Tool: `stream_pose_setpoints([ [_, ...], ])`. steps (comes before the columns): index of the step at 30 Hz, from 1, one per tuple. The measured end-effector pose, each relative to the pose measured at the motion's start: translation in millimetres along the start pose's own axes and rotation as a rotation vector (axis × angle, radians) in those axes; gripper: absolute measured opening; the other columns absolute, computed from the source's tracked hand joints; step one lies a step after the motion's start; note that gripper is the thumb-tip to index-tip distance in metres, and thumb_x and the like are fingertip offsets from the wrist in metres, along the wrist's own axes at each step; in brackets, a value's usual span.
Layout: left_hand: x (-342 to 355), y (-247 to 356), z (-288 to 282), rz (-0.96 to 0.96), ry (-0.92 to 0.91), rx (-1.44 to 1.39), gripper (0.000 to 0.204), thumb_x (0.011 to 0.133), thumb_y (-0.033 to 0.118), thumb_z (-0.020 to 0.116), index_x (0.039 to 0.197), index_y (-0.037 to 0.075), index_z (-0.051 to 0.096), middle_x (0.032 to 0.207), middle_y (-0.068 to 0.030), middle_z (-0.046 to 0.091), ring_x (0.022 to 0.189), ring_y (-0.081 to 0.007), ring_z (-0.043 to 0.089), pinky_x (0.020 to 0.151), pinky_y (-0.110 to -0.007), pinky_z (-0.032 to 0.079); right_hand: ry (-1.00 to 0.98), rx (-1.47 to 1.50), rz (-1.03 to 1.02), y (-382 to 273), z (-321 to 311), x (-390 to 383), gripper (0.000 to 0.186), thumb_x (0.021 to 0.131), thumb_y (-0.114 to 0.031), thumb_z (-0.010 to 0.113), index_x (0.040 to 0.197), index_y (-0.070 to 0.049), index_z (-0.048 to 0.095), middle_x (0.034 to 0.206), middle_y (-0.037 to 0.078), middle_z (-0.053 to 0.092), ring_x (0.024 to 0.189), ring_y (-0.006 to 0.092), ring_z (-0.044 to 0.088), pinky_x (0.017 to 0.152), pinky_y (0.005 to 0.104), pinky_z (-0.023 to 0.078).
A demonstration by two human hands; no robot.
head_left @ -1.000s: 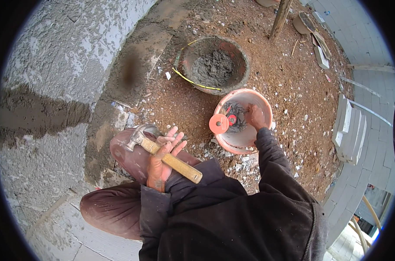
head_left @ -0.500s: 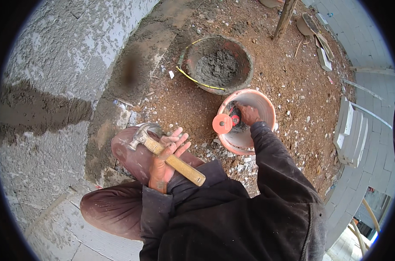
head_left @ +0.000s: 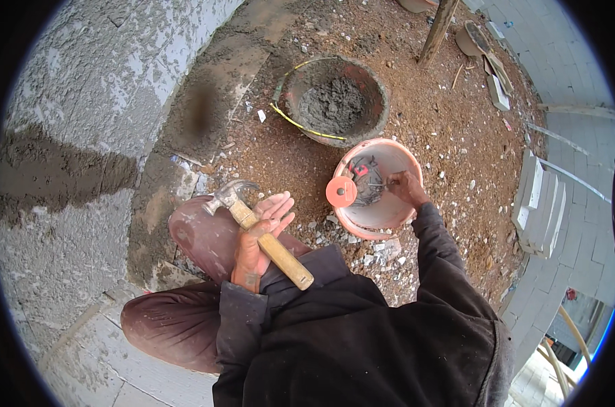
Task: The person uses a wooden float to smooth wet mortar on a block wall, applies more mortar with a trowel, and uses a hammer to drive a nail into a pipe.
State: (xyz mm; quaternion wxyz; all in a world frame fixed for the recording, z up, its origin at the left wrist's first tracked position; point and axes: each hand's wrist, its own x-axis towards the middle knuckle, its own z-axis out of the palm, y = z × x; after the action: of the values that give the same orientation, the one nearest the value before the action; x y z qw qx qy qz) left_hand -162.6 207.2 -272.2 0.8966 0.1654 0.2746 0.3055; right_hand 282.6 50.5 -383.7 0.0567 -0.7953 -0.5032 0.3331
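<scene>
A claw hammer (head_left: 270,244) with a wooden handle lies across the palm of my left hand (head_left: 254,247), above my bent knee. My left thumb hooks over the handle, while the other fingers stretch out. My right hand (head_left: 408,188) is inside the pale pink bucket (head_left: 410,157), near its right wall. Its fingertips are pinched together on something thin that I cannot make out. Dark loose bits and a small red object (head_left: 362,169) lie at the bottom of the bucket. A round orange-red disc (head_left: 341,192) sits at the bucket's left rim.
Behind the bucket stands a tub (head_left: 379,102) of wet mortar with a yellow-striped handle. A plastered wall (head_left: 70,102) rises on the left. Pale blocks (head_left: 541,210) are stacked at the right, and a wooden post (head_left: 438,34) stands at the back. Rubble covers the brown soil.
My right hand has drawn back from the bucket's bottom toward its right wall, uncovering more of the contents. My left hand still holds the hammer in nearly the same place.
</scene>
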Motion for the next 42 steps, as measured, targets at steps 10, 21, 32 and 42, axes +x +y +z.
stream_pose_setpoints([
  [10,31,-32,-1,-0.192,-0.097,0.065,0.058,0.090,0.013,0.064,0.143,-0.004,0.050,0.152,-0.0210,0.050,0.144,-0.0338,0.047,0.121,-0.045,0.037,0.042,1.097,0.533,-2,17,-7,0.010,0.097,-0.014,0.065,0.090,-0.007,0.067,0.071,-0.003,0.058,0.052,0.0064,0.043,0.043,0.0220,0.030],
  [21,26,-26,-5,-0.160,-0.061,0.201,0.055,0.089,0.015,0.067,0.139,-0.002,0.053,0.151,-0.0222,0.050,0.142,-0.0343,0.049,0.120,-0.046,0.038,0.455,-0.139,0.222,-3,91,21,0.024,0.092,-0.013,0.053,0.108,-0.003,0.068,0.102,0.027,0.071,0.095,0.0503,0.068,0.082,0.0579,0.053],
  [32,23,-23,-11,-0.149,-0.032,0.223,0.052,0.090,0.018,0.068,0.138,0.001,0.055,0.152,-0.0213,0.050,0.141,-0.0339,0.050,0.119,-0.046,0.039,0.205,-0.082,0.713,-32,122,62,0.026,0.089,-0.025,0.062,0.098,-0.008,0.080,0.102,0.016,0.077,0.107,0.0369,0.073,0.092,0.0440,0.058],
  [42,34,-26,-10,-0.187,-0.057,0.180,0.064,0.089,0.019,0.066,0.146,-0.003,0.048,0.155,-0.0211,0.047,0.147,-0.0329,0.044,0.122,-0.044,0.034,0.022,1.015,0.547,-54,30,8,0.009,0.089,-0.006,0.070,0.083,-0.011,0.065,0.068,-0.004,0.053,0.054,0.0122,0.049,0.046,0.0293,0.035],
])
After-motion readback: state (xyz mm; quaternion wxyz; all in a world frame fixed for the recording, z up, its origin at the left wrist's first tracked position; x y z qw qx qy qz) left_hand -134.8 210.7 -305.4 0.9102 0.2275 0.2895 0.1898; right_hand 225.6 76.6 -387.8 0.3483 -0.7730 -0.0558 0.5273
